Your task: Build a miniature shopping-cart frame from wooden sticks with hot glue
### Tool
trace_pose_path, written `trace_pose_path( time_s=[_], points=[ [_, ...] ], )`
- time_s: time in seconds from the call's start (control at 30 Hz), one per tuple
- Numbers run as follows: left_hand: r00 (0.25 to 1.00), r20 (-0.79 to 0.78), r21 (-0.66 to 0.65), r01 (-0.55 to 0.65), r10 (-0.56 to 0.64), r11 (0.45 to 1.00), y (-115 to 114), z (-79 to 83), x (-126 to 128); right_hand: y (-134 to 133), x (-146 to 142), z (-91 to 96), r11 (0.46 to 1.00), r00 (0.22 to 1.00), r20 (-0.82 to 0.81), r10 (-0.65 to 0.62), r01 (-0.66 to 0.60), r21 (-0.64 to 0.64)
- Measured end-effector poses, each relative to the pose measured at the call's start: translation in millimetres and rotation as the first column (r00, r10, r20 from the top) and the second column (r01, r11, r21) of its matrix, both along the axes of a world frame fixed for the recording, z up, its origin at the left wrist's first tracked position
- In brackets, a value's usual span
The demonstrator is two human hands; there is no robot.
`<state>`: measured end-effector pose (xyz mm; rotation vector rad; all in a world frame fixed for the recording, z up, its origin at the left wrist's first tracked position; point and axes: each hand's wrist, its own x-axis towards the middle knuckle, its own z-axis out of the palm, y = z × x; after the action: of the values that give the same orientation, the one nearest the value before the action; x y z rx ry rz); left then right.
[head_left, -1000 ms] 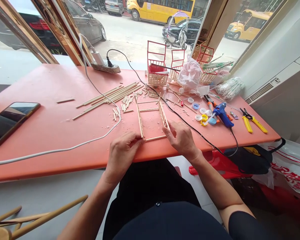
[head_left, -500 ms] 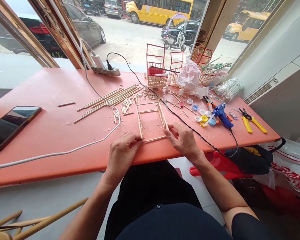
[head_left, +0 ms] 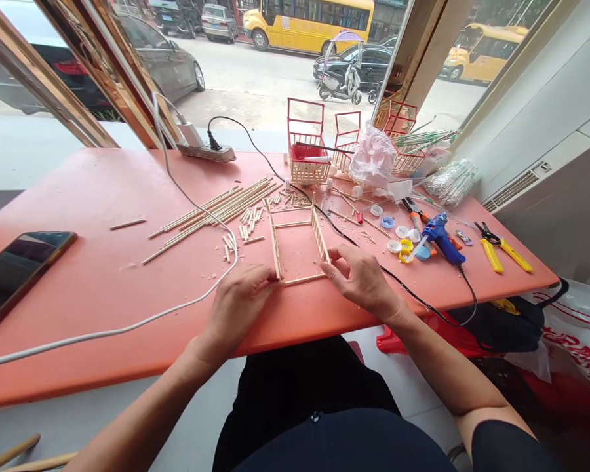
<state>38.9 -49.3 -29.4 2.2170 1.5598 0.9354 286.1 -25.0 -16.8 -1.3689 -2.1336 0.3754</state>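
A frame of thin wooden sticks (head_left: 297, 242) lies on the orange table (head_left: 93, 275) in front of me. My left hand (head_left: 238, 305) pinches its near left corner with fingers closed. My right hand (head_left: 364, 278) grips the near right corner, where a side ladder of short rungs stands up. Long loose sticks (head_left: 216, 203) and several short cut pieces (head_left: 246, 219) lie just beyond the frame to the left.
A blue glue gun (head_left: 440, 236) with black cord, yellow-handled cutters (head_left: 501, 252), plastic caps and small red-and-wood baskets (head_left: 307, 147) crowd the right and back. A phone (head_left: 17, 272) lies far left. A white cable (head_left: 167, 308) and a power strip (head_left: 204, 152) cross the table.
Both hands keep their hold on the stick frame's near corners. The camera has tilted so the table sits slightly lower in view.
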Motion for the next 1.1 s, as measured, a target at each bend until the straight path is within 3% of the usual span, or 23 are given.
trace_pose_path(
  time_s=[0.43, 0.63, 0.93, 1.1],
  points=[
    [0.978, -0.015, 0.028, 0.208, -0.208, 0.978, 35.9, 3.5, -8.8, 11.8, 2.0, -1.9, 1.000, 0.999, 0.028, -0.016, 0.016, 0.003],
    [0.953, -0.024, 0.062, 0.301, -0.301, 0.951, 39.1, 3.1, -14.3, 11.6, 2.8, -6.4, 1.000, 1.000, 0.008, -0.006, 0.006, 0.030],
    [0.953, -0.024, 0.079, 0.304, -0.303, 0.949, 37.7, 1.6, -14.0, 13.4, 4.8, 1.7, 0.999, 0.999, -0.035, 0.025, -0.023, 0.046],
    [0.957, -0.031, 0.076, 0.289, -0.288, 0.954, 37.2, 3.3, -14.3, 13.9, 2.0, 3.1, 1.000, 0.999, -0.052, -0.002, 0.000, -0.030]
  ],
)
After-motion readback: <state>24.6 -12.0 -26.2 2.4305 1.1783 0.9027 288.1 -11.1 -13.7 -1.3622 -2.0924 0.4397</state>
